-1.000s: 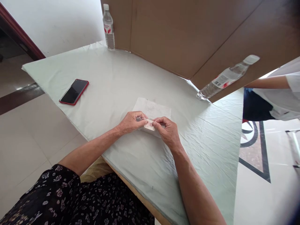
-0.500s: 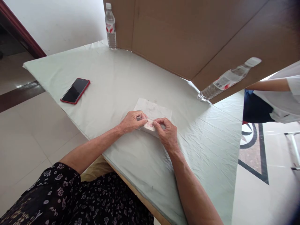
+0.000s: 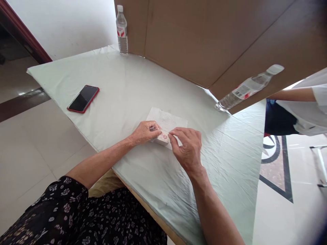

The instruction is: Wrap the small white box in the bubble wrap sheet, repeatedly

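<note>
A small whitish block [image 3: 162,140] with reddish marks on its top sits near the front edge of the table, by a white sheet of paper [image 3: 167,117]. My left hand [image 3: 146,132] is closed at the block's left side, thumb and fingers gripping it there. My right hand [image 3: 187,146] is at the block's right edge, its thumb and forefinger tips close together in a pinch and the other fingers raised. Whether something thin lies between those fingertips is too small to tell.
A phone in a red case [image 3: 83,99] lies on the pale tablecloth [image 3: 122,88]. One water bottle [image 3: 122,32] stands at the back; another water bottle [image 3: 246,90] appears slanted beside the brown cardboard panel [image 3: 194,41]. Another person's arm [image 3: 293,94] shows at the right.
My right hand has shifted right and turned, its fingers less curled, with the fingertips still by the block's right edge. The left hand has stayed on the block.
</note>
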The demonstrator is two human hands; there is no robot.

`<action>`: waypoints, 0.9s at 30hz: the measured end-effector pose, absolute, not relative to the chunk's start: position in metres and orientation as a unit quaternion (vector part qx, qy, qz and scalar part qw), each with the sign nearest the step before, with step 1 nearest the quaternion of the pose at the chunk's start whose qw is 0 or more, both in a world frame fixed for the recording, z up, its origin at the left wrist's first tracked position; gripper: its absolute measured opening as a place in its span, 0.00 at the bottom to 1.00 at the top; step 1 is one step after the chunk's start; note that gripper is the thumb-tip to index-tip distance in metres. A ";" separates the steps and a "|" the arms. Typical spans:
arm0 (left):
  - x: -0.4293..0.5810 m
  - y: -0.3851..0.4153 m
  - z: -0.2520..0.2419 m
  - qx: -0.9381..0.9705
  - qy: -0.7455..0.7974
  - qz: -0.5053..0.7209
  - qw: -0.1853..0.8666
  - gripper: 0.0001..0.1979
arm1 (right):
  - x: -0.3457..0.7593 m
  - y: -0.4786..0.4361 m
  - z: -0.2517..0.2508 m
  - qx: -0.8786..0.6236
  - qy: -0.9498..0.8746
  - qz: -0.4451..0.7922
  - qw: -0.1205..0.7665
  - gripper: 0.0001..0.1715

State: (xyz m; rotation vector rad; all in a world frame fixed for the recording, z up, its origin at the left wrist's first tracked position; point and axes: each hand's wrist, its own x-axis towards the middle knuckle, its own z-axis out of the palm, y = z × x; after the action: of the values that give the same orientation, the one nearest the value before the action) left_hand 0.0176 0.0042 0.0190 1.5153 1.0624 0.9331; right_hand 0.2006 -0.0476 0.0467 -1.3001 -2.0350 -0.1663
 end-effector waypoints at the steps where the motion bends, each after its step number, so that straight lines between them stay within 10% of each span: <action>1: 0.018 0.004 0.018 0.631 0.440 0.388 0.507 0.08 | 0.199 -0.049 0.049 -0.488 -0.807 -0.060 0.327 0.07; 27: -0.005 0.013 0.027 0.725 0.545 0.241 0.347 0.19 | 0.184 -0.052 0.042 -0.491 -0.861 -0.081 0.106 0.16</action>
State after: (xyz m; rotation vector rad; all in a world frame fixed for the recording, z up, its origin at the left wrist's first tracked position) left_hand -0.0054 0.0133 0.0272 1.8800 1.4138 0.6248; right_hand 0.1843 -0.0518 0.0425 -1.4463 -2.5363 -0.2398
